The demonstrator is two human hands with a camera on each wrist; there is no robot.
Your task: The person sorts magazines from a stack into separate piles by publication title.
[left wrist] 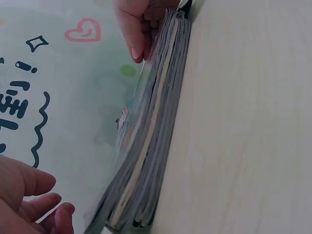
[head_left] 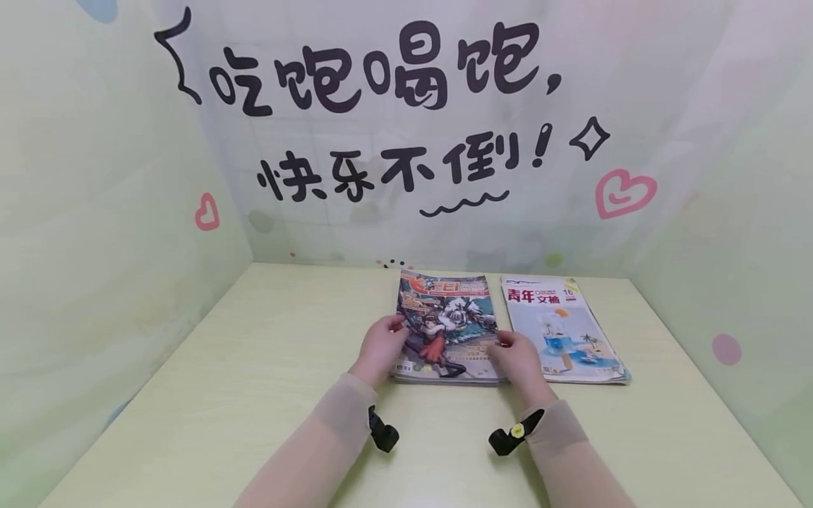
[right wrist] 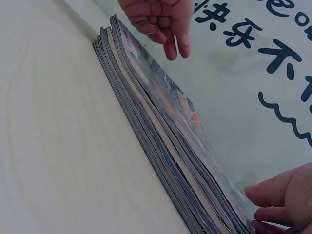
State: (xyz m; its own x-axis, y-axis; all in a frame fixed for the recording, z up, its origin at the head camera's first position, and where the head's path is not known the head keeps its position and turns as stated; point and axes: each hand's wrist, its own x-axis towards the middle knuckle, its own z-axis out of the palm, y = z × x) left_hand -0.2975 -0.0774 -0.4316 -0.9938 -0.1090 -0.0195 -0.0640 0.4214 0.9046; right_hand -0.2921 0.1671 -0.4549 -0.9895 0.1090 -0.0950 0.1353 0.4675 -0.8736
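A stack of magazines (head_left: pixel 447 328) with a colourful illustrated cover lies on the table between the two hands. My left hand (head_left: pixel 383 347) is beside the stack's left edge, its fingers loosely bent. In the left wrist view a gap shows between this hand (left wrist: pixel 29 195) and the stack's layered edges (left wrist: pixel 161 112). The right hand (head_left: pixel 522 360) lies at the stack's right edge, thumb over the cover side. Seen from the right wrist, the relaxed fingers of that hand (right wrist: pixel 285 200) come close to the stack's near corner (right wrist: pixel 229 214); whether they touch it is unclear.
To the right of the stack lies another small pile of magazines (head_left: pixel 559 331) with a pale blue-and-white cover. The light wooden table (head_left: pixel 209 395) meets a printed fabric backdrop (head_left: pixel 406 233) at the back and sides. Each wrist bears a small black camera (head_left: pixel 384 432).
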